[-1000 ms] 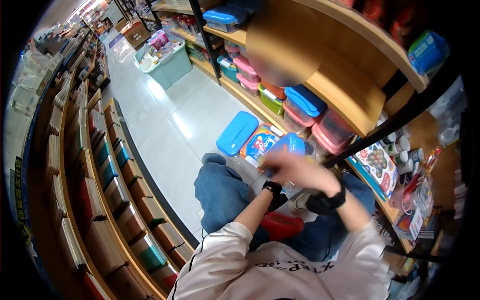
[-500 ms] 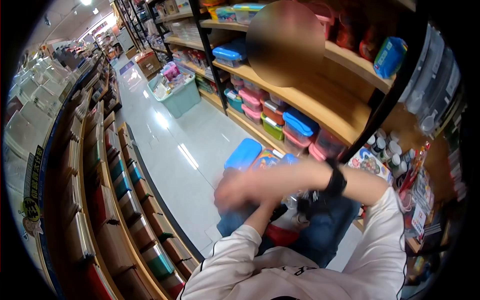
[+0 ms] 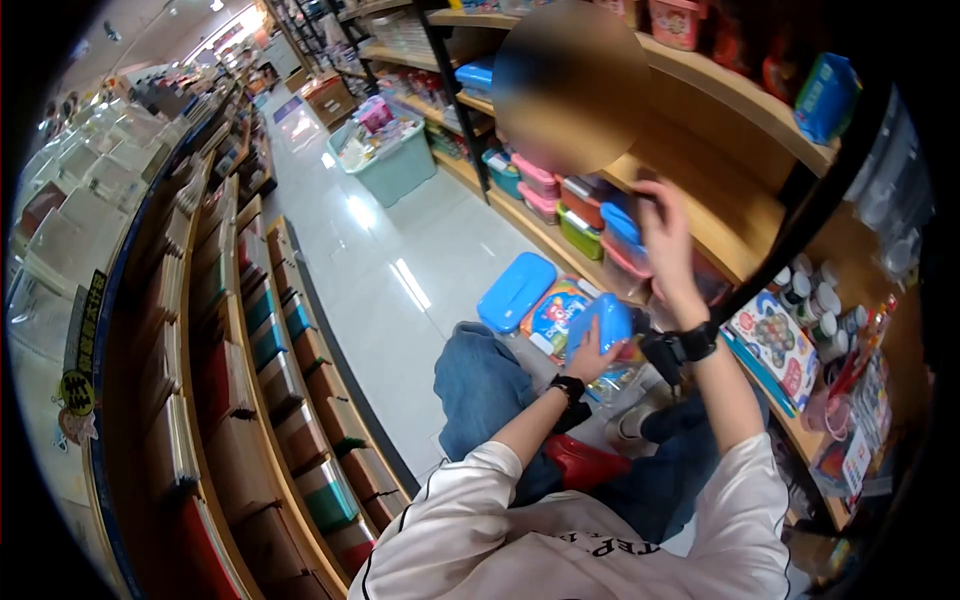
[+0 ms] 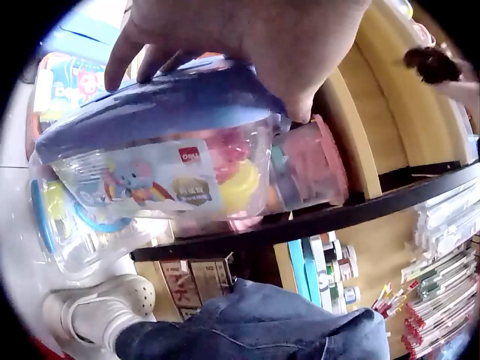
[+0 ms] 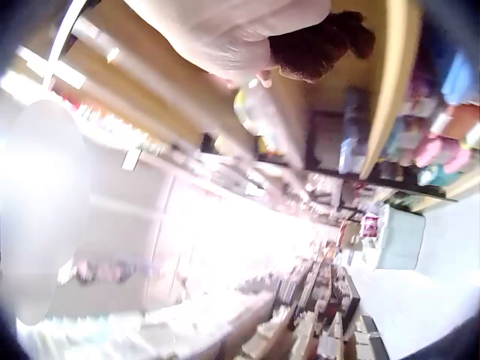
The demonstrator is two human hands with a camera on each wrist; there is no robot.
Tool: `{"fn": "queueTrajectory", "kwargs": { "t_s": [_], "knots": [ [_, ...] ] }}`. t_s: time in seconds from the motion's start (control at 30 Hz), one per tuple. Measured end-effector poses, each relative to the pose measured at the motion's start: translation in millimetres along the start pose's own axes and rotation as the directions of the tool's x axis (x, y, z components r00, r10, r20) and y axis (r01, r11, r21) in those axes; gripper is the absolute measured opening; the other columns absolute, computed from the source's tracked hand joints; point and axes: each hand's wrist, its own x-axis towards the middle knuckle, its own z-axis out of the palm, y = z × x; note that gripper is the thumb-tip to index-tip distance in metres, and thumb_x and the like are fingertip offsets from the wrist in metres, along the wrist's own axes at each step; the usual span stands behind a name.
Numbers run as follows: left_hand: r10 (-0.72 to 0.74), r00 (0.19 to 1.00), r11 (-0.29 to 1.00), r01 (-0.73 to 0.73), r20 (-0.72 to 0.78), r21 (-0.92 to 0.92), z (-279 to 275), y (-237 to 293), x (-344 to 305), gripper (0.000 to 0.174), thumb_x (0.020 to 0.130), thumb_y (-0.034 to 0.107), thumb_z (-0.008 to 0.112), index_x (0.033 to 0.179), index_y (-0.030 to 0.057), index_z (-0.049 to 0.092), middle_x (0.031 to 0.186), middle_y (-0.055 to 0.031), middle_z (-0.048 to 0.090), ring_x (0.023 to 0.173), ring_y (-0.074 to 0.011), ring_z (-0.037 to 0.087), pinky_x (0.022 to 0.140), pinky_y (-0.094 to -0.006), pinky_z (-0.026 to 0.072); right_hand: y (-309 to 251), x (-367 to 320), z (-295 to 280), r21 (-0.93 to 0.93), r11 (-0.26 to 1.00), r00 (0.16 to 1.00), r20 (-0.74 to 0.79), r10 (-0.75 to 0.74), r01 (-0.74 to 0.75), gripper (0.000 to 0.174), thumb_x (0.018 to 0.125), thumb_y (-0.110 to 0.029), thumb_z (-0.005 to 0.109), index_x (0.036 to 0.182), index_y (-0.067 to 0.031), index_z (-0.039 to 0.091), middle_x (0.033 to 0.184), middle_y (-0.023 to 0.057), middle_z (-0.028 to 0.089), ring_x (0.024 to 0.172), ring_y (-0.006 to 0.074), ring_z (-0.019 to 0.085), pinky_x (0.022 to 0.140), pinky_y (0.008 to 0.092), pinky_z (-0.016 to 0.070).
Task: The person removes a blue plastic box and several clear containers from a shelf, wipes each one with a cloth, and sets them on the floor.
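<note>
My left hand (image 3: 590, 355) grips a clear plastic box (image 4: 225, 176) by its blue lid, fingers over one edge and thumb at the other. Through the box wall show pink and yellow pieces and a cartoon elephant label. Raised in front of the wooden shelf, my right hand (image 3: 668, 240) holds a dark brown cloth (image 5: 322, 49) bunched at its fingers. On the floor beside the gripped box lie a box with a colourful cartoon label (image 3: 558, 315) and a blue-lidded box (image 3: 517, 290).
Several lidded boxes (image 3: 582, 232) line the bottom shelf. A black shelf post (image 3: 790, 245) stands right of my right hand. Small jars (image 3: 815, 300) and a picture box (image 3: 770, 345) sit on the right shelf. A mint tub (image 3: 385, 165) stands down the aisle; book racks (image 3: 220, 370) run along the left.
My right hand swept left across my lap, blurred, then rose right to the shelf. My left hand, partly hidden before, now shows on the blue lid. The head view has shifted.
</note>
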Motion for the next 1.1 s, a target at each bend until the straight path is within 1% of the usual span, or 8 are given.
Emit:
{"fn": "queueTrajectory", "kwargs": {
  "t_s": [0.17,0.27,0.43,0.83,0.9,0.93,1.03,1.1],
  "knots": [
    [-0.059,0.998,0.997,0.058,-0.019,-0.053,-5,20,-3,0.096,0.078,0.061,0.053,0.142,0.0067,0.007,0.13,-0.0427,0.024,0.122,-0.0515,0.03,0.102,-0.0462,0.0288,133,-88,-77,0.0,0.912,0.908,0.091,0.409,-0.411,0.037,0.078,-0.002,0.054,0.114,-0.0014,0.048,0.108,0.0078,0.053,0.102,0.0165,0.05,0.091,0.0274,0.0385],
    [-0.074,0.997,0.991,0.071,-0.02,-0.116,-8,18,1,0.092,0.078,0.056,0.056,0.141,0.006,0.012,0.132,-0.0391,0.023,0.122,-0.0523,0.028,0.101,-0.0487,0.0284,167,-148,-116,-0.063,0.618,0.609,0.116,0.785,-0.784,0.043,0.073,-0.004,0.049,0.115,0.0016,0.048,0.1,0.0091,0.053,0.089,0.0163,0.05,0.072,0.0236,0.0417],
    [0.089,0.994,0.987,-0.096,-0.058,-0.125,11,-2,7,0.081,0.084,0.045,0.056,0.14,0.0042,0.015,0.14,-0.0306,0.017,0.128,-0.0515,0.014,0.105,-0.0485,0.0193,140,-201,-122,0.038,0.346,0.345,0.232,0.909,-0.937,0.07,0.064,-0.005,0.047,0.133,-0.0016,0.039,0.122,0.0127,0.048,0.111,0.0216,0.045,0.091,0.024,0.0346],
    [0.167,0.983,0.98,-0.158,0.07,-0.117,-20,11,10,0.046,0.093,0.02,0.041,0.136,0.011,0.028,0.14,-0.0311,0.017,0.12,-0.0525,0.031,0.101,-0.0482,0.0294,95,-202,-95,-0.025,0.524,0.504,0.237,0.831,-0.852,0.063,0.075,-0.003,0.049,0.135,-0.0053,0.032,0.075,0.0051,0.053,0.067,0.012,0.051,0.064,0.023,0.0424],
    [-0.2,0.976,0.952,0.216,0.091,-0.219,-15,7,13,0.047,0.092,0.019,0.039,0.137,0.012,0.027,0.138,-0.0334,0.019,0.116,-0.0534,0.036,0.097,-0.0465,0.0346,90,-201,-96,-0.013,0.509,0.49,0.245,0.836,-0.861,0.063,0.076,-0.003,0.048,0.136,-0.0062,0.03,0.075,0.0052,0.054,0.067,0.0122,0.051,0.064,0.0234,0.0423],
    [0.191,0.962,0.943,-0.235,0.196,0.236,-27,-3,8,0.054,0.093,0.031,0.038,0.138,0.0052,0.022,0.136,-0.0341,0.022,0.116,-0.0509,0.037,0.097,-0.0456,0.0348,89,-201,-96,-0.032,0.505,0.483,0.247,0.84,-0.863,0.062,0.076,-0.004,0.048,0.135,-0.0068,0.03,0.075,0.0047,0.054,0.068,0.0121,0.051,0.065,0.0232,0.0418],
    [0.294,0.937,0.94,-0.319,0.19,0.122,-31,0,9,0.063,0.094,0.04,0.035,0.137,-0.003,0.02,0.136,-0.0331,0.026,0.118,-0.0468,0.037,0.099,-0.0426,0.0316,91,-202,-90,-0.061,0.47,0.447,0.221,0.867,-0.881,0.061,0.077,-0.005,0.049,0.135,-0.0073,0.031,0.076,0.0042,0.054,0.07,0.0117,0.051,0.066,0.0231,0.0413],
    [-0.123,0.983,0.978,0.144,0.137,-0.151,-37,29,7,0.064,0.094,0.039,0.036,0.135,-0.0079,0.021,0.135,-0.0316,0.029,0.121,-0.0421,0.037,0.102,-0.0401,0.0283,89,-199,-84,-0.097,0.489,0.467,0.184,0.865,-0.867,0.06,0.077,-0.006,0.05,0.134,-0.0075,0.032,0.078,0.0046,0.053,0.071,0.0118,0.051,0.067,0.023,0.0412]
  ]
}}
